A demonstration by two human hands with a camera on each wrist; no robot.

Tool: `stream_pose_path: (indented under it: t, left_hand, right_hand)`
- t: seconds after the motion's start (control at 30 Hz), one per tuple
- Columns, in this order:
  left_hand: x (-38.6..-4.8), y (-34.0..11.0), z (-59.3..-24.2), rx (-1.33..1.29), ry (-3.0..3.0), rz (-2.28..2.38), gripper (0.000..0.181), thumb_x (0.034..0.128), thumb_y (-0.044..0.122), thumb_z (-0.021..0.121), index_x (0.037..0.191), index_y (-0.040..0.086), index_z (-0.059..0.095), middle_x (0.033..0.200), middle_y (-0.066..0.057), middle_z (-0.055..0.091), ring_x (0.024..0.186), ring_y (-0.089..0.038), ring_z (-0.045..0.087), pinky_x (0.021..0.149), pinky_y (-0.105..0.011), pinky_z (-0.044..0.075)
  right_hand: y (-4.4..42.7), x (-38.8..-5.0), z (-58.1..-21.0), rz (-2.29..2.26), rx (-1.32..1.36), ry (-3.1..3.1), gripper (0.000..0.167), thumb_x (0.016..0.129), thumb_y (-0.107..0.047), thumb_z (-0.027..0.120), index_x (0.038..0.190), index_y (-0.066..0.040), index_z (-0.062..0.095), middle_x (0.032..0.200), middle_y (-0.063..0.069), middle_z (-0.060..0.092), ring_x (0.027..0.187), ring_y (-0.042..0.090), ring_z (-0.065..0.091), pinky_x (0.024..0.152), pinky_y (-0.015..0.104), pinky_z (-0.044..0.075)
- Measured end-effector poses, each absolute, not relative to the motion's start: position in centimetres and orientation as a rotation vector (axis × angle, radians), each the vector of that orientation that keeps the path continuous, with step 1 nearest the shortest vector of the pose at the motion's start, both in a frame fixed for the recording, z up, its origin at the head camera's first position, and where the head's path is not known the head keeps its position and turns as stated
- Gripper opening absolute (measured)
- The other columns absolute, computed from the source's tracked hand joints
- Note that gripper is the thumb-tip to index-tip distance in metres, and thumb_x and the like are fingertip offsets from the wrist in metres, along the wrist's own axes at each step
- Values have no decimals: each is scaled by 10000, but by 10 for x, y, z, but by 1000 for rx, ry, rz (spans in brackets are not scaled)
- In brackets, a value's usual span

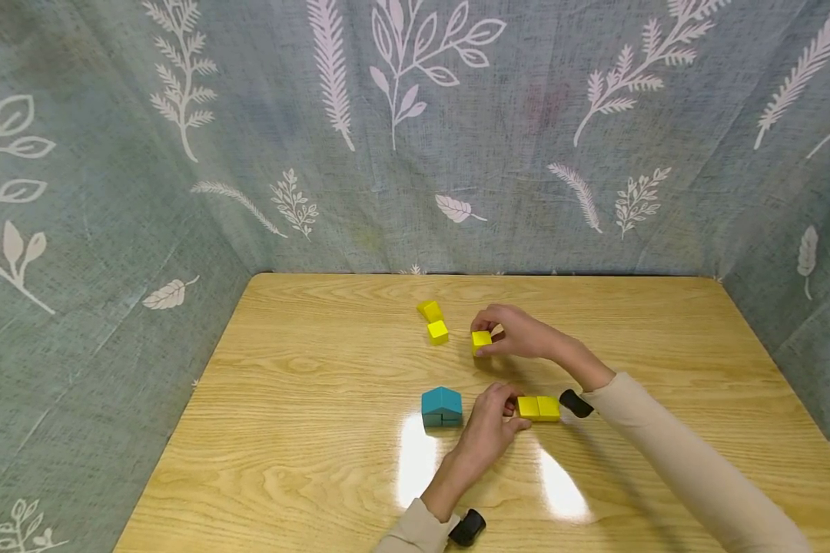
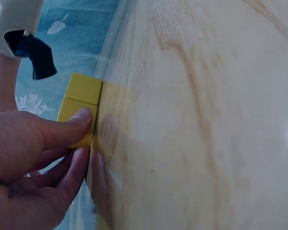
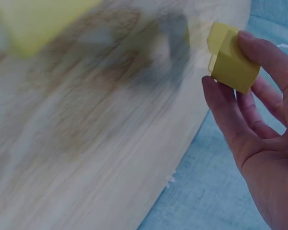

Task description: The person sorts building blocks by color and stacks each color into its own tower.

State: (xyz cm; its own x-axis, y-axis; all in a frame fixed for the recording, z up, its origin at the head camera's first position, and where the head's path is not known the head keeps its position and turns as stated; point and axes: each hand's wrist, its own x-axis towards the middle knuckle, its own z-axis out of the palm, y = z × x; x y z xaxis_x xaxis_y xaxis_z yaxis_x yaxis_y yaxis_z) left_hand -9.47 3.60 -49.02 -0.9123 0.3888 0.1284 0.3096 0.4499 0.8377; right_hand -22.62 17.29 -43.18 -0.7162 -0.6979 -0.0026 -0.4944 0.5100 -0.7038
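Two yellow blocks [image 1: 538, 408] stand side by side on the table. My left hand [image 1: 487, 430] is at their left end; in the left wrist view the thumb of the left hand [image 2: 43, 163] lies on the nearer yellow block [image 2: 79, 110], fingers curled beside it. Farther back, my right hand [image 1: 522, 334] pinches a yellow cube [image 1: 481, 343] between thumb and fingers. The right wrist view shows the right hand [image 3: 264, 124] round that cube [image 3: 235, 62], with other yellow pieces [image 3: 221, 34] behind it.
A teal house-shaped stack [image 1: 441, 407] stands left of my left hand. Left of my right hand are a yellow cube [image 1: 438, 332] and another yellow piece [image 1: 430, 310]. Patterned cloth [image 1: 415, 153] hangs behind the wooden table [image 1: 283, 384].
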Motion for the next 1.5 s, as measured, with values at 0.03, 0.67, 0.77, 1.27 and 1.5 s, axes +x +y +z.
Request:
stream_pose_path:
  t: [0.03, 0.67, 0.77, 1.27, 1.5]
  left_hand:
    - [-95, 36, -490, 629, 2602, 1478, 280, 842, -2, 834, 1076, -37, 684, 924, -70, 608, 796, -120, 570, 717, -149, 500]
    - [-95, 37, -493, 671, 2635, 1471, 268, 845, 14, 835, 1060, -29, 680, 901, -58, 589, 782, -116, 561, 703, -140, 490]
    - [-96, 37, -493, 666, 2639, 1470, 268, 840, 10, 840, 1053, -27, 683, 901, -57, 594, 785, -114, 568, 704, -138, 493]
    - [-95, 36, -493, 665, 2618, 1472, 246, 844, -1, 832, 1037, -9, 680, 909, -56, 594, 805, -111, 559, 720, -156, 503]
    - [-94, 35, -493, 663, 2616, 1476, 262, 851, 7, 826, 1067, -23, 681, 932, -68, 601, 825, -124, 576, 742, -159, 516]
  right_hand:
    - [175, -224, -432, -1025, -997, 2467, 308, 907, -111, 807, 1149, 28, 676, 1101, 109, 637, 1039, 295, 620, 866, 411, 598]
    - [215, -196, -439, -1157, -1007, 2511, 341, 905, -115, 810, 1200, 14, 698, 1102, 54, 636, 996, 210, 601, 887, 409, 593]
    - [220, -189, -439, -1169, -1037, 2525, 339, 903, -99, 809, 1199, 23, 696, 1100, 52, 639, 993, 203, 607, 876, 406, 597]
    - [242, -155, -444, -1173, -1072, 2588, 337, 908, -127, 803, 1208, -9, 702, 1100, 15, 657, 969, 168, 635, 841, 454, 607]
    - [246, -139, -448, -1220, -1053, 2611, 350, 878, -116, 828, 1187, -9, 703, 1106, -16, 654, 1006, 151, 650, 840, 438, 608]
